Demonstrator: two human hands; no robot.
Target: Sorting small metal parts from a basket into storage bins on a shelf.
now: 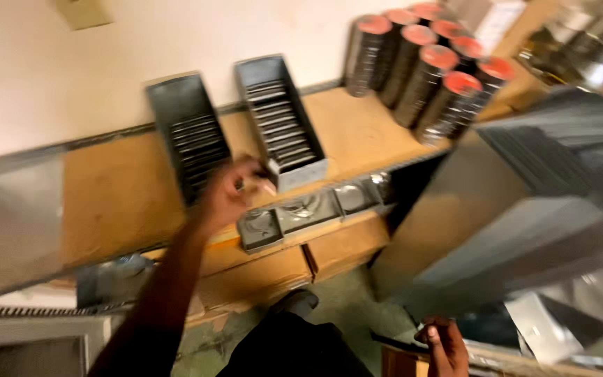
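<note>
In the head view, the left hand is seen stretched out over the front part of a brown worktop, its fingers curled narrow near the front end of a grey metal bin; whether anything is pinched between them cannot be told, as the picture is blurred. A second, darker metal bin lies just beside the hand on its left. Open worktop is left to the left of this darker bin, and between the two bins only a narrow strip is free.

The right hand is seen low at the picture's bottom edge, fingers loosely bent, apparently empty, near a large sheet-metal piece that fills the right side.

The worktop is set against a pale wall. At its far right corner a cluster of dark cylinders with red tops is stacked. Shallow metal trays are lined along the front edge, with cardboard boxes below.

Both bins are laid with their long axes running from the wall towards the front edge, tilted slightly leftwards at the far end.
</note>
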